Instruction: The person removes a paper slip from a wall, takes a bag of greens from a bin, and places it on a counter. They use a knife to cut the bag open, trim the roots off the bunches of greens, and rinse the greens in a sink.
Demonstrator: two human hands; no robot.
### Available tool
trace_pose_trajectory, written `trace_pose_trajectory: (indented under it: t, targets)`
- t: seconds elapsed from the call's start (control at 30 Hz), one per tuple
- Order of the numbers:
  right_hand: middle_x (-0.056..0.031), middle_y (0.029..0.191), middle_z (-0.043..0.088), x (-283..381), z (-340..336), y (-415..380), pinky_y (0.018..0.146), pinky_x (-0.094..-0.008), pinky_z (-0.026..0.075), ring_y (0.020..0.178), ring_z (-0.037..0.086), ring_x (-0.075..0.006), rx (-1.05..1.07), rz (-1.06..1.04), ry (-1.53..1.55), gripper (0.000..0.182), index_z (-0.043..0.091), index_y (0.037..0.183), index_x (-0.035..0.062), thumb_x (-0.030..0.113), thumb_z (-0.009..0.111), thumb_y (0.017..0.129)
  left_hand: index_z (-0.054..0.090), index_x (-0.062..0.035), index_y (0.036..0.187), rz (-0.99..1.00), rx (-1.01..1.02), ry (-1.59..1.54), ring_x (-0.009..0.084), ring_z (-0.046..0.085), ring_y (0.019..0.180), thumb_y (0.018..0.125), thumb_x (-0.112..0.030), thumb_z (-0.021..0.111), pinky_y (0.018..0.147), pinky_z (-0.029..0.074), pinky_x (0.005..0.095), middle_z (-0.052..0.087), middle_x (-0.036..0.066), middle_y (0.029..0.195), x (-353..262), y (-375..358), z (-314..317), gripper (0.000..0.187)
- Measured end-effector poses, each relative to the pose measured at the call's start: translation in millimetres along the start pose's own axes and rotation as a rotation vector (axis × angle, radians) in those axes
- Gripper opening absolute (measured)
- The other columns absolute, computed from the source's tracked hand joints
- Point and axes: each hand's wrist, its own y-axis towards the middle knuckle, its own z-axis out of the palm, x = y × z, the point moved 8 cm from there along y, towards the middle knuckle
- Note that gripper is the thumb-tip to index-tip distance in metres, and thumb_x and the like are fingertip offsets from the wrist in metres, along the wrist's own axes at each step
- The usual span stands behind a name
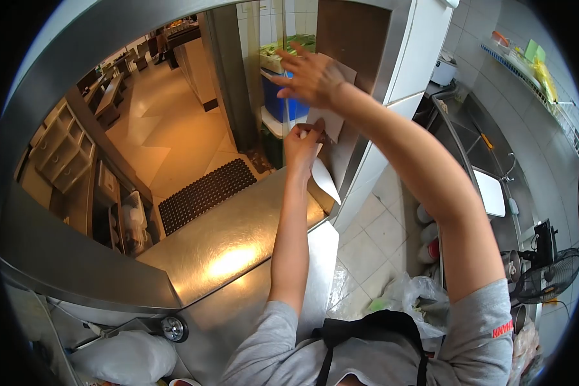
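Note:
My right hand (312,77) is raised in front of a steel panel (352,29), fingers spread, beside the upper part of a pale sheet (331,123) on the panel. Just below it, my left hand (303,145) has its fingers pinched together at the sheet's lower left side. A small white bit shows at those fingers, too small to name. Another white piece (325,179) with a curved edge lies beneath the left hand, at the end of the steel counter (238,257).
Behind the hands stand a blue container (273,96) and leafy greens (300,44). A black perforated mat (207,193) lies on the floor beyond the counter. At right are a sink (473,145), a wire shelf (527,74), a fan (550,273) and plastic bags (408,293).

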Motion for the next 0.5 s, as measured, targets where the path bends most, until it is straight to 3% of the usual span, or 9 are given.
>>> trace_pose_trajectory:
  t: [0.03,0.1,0.2,0.3,0.37,0.5]
  targets:
    - [-0.0068,0.123,0.049,11.2,11.8,-1.6,0.11,-0.0412,0.007,0.131,0.022,-0.0196,0.024,-0.001,0.012,0.046,0.04,0.129,0.0247,0.047,0.03,0.09,0.054,-0.003,0.087,-0.027,-0.026,0.022,0.0097,0.051,0.065,0.077,-0.016,0.067,0.062,0.04,0.0209,0.057,0.003,0.077,2.5,-4.3,-3.6,0.021]
    - [-0.0079,0.121,0.049,39.0,31.0,-13.8,0.11,-0.0414,0.008,0.13,0.024,-0.0206,0.047,0.002,0.081,0.046,0.042,0.128,0.0227,0.046,0.032,0.09,0.054,-0.0014,0.089,-0.076,-0.084,0.074,0.0106,0.052,0.063,0.076,-0.011,0.065,0.06,0.041,0.0216,0.057,0.003,0.075,6.1,-14.8,-16.9,0.019]
    - [-0.008,0.121,0.051,84.1,58.1,-29.9,0.109,-0.0416,0.011,0.129,0.027,-0.0226,-0.014,0.042,0.283,0.045,0.049,0.122,0.0192,0.046,0.032,0.09,0.055,0.0005,0.09,-0.028,0.009,0.091,0.0101,0.052,0.061,0.074,-0.006,0.062,0.057,0.04,0.0222,0.056,0.003,0.073,19.7,-25.3,-49.8,0.018]
    - [-0.0089,0.114,0.055,107.1,73.5,-42.5,0.107,-0.0426,0.015,0.125,0.032,-0.0244,-0.103,0.024,0.493,0.044,0.057,0.114,0.0149,0.044,0.034,0.09,0.056,0.0006,0.098,-0.064,0.008,0.265,0.008,0.05,0.06,0.077,-0.015,0.067,0.055,0.039,0.0212,0.054,0.001,0.069,11.6,-58.1,-82.6,0.028]
    - [-0.0108,0.105,0.059,105.7,59.9,-44.8,0.105,-0.0437,0.021,0.121,0.037,-0.0252,-0.248,0.041,0.654,0.042,0.062,0.104,0.011,0.041,0.037,0.09,0.057,-0.0031,0.1,-0.073,-0.098,0.234,0.0055,0.047,0.056,0.078,-0.023,0.068,0.049,0.036,0.0188,0.052,-0.001,0.066,3.0,-74.5,-108.4,0.031]
    - [-0.0116,0.102,0.059,77.4,-16.8,-48.2,0.103,-0.0444,0.022,0.119,0.04,-0.0257,-0.327,0.018,0.536,0.04,0.063,0.098,0.0097,0.041,0.04,0.089,0.055,-0.006,0.092,0.034,-0.271,0.078,0.0042,0.039,0.05,0.083,-0.027,0.062,0.044,0.031,0.0188,0.044,-0.003,0.06,-8.1,-81.5,-124.7,0.024]
